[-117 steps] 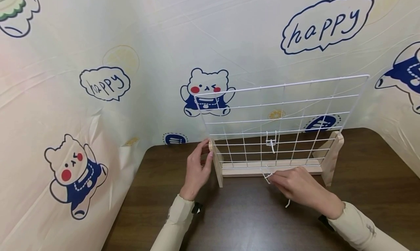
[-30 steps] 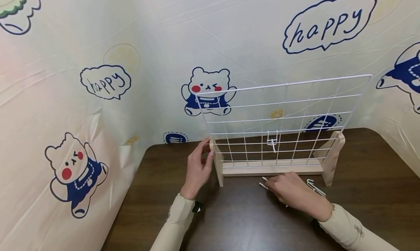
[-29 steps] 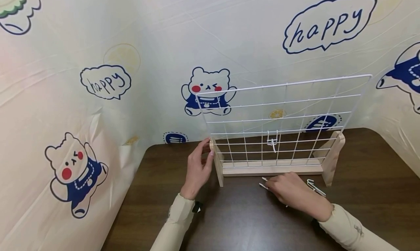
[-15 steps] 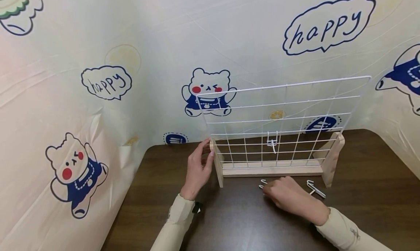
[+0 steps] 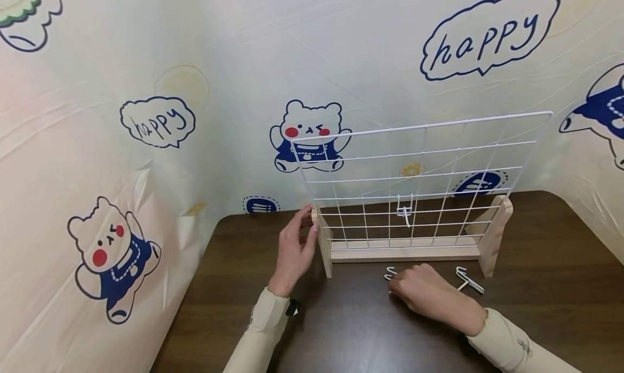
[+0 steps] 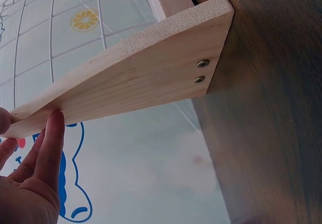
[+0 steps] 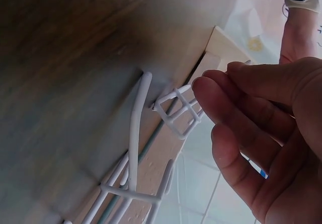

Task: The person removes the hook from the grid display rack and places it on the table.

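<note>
A white wire grid rack (image 5: 414,181) with light wooden end legs stands on the table. At its left leg (image 6: 151,68), my left hand (image 5: 294,251) grips the upper end between thumb and fingers. My right hand (image 5: 434,292) is low over the table in front of the rack, its fingertips pinching a white wire hook (image 7: 178,110). Much of that hook is hidden by the fingers in the head view. A second white hook (image 5: 469,281) lies to the right of this hand. Another hook (image 5: 403,210) hangs on the grid near its middle.
The brown wooden table (image 5: 351,329) has rounded back corners. Behind and to the left hangs a pale curtain (image 5: 234,91) printed with bears and the word happy. The rack's wooden base bar (image 5: 404,254) runs behind my right hand.
My right hand has come down from beside the base bar with the hook and shifted slightly left, uncovering the second hook to its right. My left hand stays on the leg.
</note>
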Tool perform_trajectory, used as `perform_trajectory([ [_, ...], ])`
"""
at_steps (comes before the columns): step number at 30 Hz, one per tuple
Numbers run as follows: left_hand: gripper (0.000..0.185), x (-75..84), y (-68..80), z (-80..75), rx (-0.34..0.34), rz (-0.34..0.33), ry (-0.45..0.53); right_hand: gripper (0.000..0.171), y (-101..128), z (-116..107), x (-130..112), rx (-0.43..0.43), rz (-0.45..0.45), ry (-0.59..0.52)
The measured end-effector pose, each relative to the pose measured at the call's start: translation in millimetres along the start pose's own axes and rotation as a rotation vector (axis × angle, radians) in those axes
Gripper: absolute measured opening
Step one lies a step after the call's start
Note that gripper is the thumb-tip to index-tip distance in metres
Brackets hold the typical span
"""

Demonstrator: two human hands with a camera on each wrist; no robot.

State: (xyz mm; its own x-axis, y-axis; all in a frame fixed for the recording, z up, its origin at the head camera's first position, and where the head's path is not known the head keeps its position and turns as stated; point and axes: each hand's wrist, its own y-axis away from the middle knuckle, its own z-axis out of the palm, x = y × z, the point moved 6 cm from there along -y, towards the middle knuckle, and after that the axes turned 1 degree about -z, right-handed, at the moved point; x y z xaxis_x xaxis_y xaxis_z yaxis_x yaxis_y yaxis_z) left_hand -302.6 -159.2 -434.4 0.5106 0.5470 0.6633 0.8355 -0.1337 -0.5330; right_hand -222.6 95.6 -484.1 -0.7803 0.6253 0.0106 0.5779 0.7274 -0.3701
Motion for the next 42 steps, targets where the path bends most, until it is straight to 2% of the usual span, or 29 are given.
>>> perform_trajectory([
  [14, 0.044, 0.6, 1.5, 0.6, 0.001, 0.003, 0.004, 0.031, -1, 4, -7, -0.054, -0.022, 0.015],
  [21, 0.044, 1.9, 0.9, 0.3, -0.001, 0.005, 0.002, 0.032, -3, 4, -9, -0.050, -0.026, 0.045],
  [28, 0.044, 0.7, -0.1, 1.0, -0.006, 0.003, 0.007, 0.030, -3, 10, -11, -0.090, -0.029, 0.095],
  [34, 0.044, 0.0, 0.7, 0.7, 0.002, 0.011, 0.006, 0.029, -2, 15, -16, -0.084, -0.052, 0.140],
  [42, 0.044, -1.1, 0.2, 0.9, -0.005, -0.002, 0.010, 0.029, -3, 16, -17, -0.077, -0.046, 0.147],
])
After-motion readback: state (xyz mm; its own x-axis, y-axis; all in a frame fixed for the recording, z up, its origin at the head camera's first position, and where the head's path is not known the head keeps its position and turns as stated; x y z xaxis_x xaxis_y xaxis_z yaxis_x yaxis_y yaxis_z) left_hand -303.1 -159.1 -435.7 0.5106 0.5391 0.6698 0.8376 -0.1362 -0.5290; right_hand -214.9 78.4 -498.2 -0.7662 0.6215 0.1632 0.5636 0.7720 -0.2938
